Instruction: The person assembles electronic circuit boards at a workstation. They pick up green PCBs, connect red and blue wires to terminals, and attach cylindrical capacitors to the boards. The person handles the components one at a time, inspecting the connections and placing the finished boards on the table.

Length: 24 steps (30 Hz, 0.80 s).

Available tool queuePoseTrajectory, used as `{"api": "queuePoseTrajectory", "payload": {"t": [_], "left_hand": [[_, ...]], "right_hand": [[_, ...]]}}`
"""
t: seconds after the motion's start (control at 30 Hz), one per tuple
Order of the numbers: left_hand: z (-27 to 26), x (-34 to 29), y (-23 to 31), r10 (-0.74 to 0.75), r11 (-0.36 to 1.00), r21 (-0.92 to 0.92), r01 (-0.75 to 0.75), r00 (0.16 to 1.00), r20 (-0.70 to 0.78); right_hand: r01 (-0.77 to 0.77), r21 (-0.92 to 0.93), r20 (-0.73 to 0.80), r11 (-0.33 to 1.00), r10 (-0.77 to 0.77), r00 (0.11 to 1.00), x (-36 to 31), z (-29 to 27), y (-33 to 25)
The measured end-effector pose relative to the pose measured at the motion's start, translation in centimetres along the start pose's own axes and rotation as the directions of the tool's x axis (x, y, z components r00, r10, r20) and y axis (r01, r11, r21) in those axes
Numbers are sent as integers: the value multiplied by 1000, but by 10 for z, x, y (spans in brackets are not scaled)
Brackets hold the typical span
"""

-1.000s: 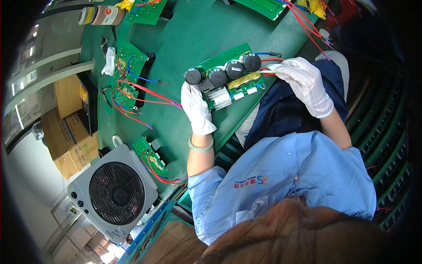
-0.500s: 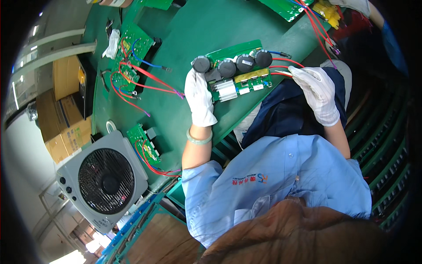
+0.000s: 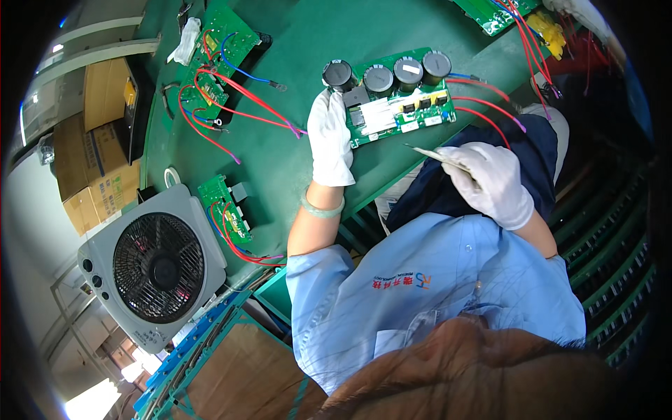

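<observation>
My left hand [image 3: 330, 143], in a white glove, grips the left edge of a green circuit board [image 3: 404, 117] with its fingers closed. The board carries several black round capacitors [image 3: 379, 80] and a silvery heatsink [image 3: 376, 117]. Red wires [image 3: 483, 112] and a blue wire run off its right side. Below and to the right, my gloved right hand [image 3: 490, 183] is closed around a thin, pointed tool that looks like tweezers [image 3: 432, 154]. Its tip points left and stays apart from the board.
Another wired board [image 3: 218, 59] lies at the far left of the green table [image 3: 294, 203], and a smaller one [image 3: 224, 210] beside a grey fan [image 3: 157, 269]. Cardboard boxes [image 3: 91, 175] stand left. Far right are another board [image 3: 493, 14] and a person's gloved hand [image 3: 577, 14].
The board has turned its component face more toward me. My right hand has drawn back from the red wires, moving left and nearer my body, and the pointed tool now shows clearly.
</observation>
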<state>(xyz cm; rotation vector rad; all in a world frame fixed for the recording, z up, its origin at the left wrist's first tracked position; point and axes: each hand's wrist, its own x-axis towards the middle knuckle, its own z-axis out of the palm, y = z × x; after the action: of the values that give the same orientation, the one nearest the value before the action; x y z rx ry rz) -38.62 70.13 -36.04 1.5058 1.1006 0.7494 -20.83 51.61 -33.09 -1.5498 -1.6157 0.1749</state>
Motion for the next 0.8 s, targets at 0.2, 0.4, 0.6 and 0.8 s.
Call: {"api": "queuePoseTrajectory", "payload": {"t": [0.2, 0.4, 0.6, 0.8], "left_hand": [[5, -5, -10, 85, 991, 105, -78, 995, -57], [4, -6, -8, 97, 991, 98, -93, 995, -33], [5, -6, -3, 106, 988, 113, -102, 994, -30], [1, -2, -21, 165, 985, 52, -163, 985, -40]], "right_hand": [[-43, -151, -57, 988, 35, 998, -5, 15, 3], [-25, -224, -62, 974, 11, 998, 0, 15, 1], [147, -327, 97, 933, -122, 988, 10, 2, 4], [341, -342, 343, 876, -222, 913, 32, -14, 3]]}}
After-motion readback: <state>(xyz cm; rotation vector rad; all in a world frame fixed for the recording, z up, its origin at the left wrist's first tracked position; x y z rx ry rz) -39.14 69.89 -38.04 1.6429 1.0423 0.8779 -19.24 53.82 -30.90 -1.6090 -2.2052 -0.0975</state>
